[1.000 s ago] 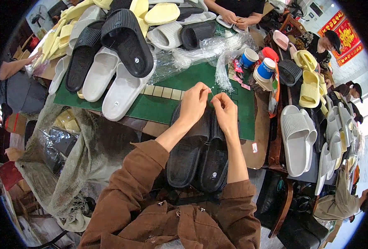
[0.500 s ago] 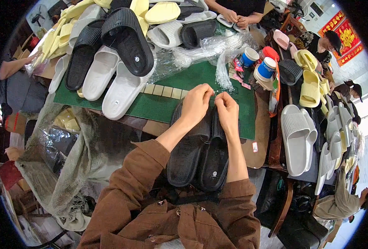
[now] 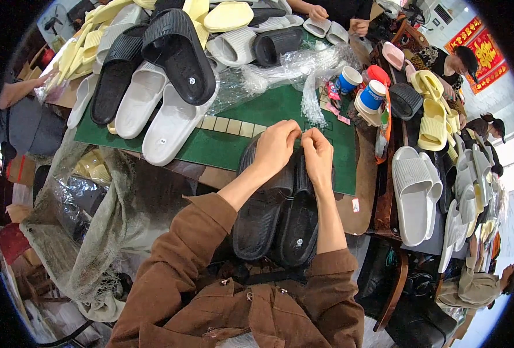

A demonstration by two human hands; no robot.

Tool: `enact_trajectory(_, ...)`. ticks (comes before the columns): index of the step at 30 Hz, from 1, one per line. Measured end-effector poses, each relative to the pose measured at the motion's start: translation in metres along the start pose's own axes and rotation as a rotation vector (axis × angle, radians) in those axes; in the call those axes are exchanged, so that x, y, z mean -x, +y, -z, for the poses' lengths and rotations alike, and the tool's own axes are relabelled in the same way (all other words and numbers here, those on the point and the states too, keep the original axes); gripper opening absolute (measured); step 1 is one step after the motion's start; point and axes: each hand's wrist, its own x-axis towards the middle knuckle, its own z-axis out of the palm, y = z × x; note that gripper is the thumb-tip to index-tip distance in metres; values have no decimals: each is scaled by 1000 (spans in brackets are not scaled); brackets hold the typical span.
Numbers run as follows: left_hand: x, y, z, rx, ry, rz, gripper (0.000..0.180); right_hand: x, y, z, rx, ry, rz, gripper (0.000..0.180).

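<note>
A pair of black slide slippers (image 3: 258, 226) lies side by side at the near edge of the table, toes partly under my hands. Above them my left hand (image 3: 275, 151) is closed in a pinch, its fingertips close to those of my right hand (image 3: 317, 152), which pinches too. Whatever the fingers grip is too small to make out. Just beyond my fingertips, a bunch of thin clear plastic strands (image 3: 312, 109) rests on the green mat (image 3: 344, 174). Left of my hands runs a row of pale square stickers (image 3: 234, 127).
Black and white slippers (image 3: 173, 130) are heaped at the left. Blue-and-white paper cups (image 3: 373, 95) stand at the right, near a grey pair (image 3: 414, 194) on another surface. Crumpled clear plastic (image 3: 263, 78) lies farther back. Across the table a co-worker's hand (image 3: 359, 26) is near grey slippers.
My hands have barely moved; a small pale bit between my fingertips no longer shows. Across the table, the co-worker's hands have moved apart, uncovering the grey slippers.
</note>
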Motion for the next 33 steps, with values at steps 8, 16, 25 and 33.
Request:
enact_trajectory(8, 1, 4, -1, 51, 56, 12, 5, 3, -6, 0, 76, 36, 21, 14)
enact_trajectory(16, -2, 1, 0, 43, 42, -42, 7, 1, -2, -2, 72, 42, 38, 14)
enact_trajectory(25, 0, 1, -3, 33, 55, -75, 3, 1, -1, 0, 23, 23, 18, 13)
enact_trajectory(33, -3, -2, -1, 17, -2, -63, 3, 1, 1, -1, -10, 37, 25, 15)
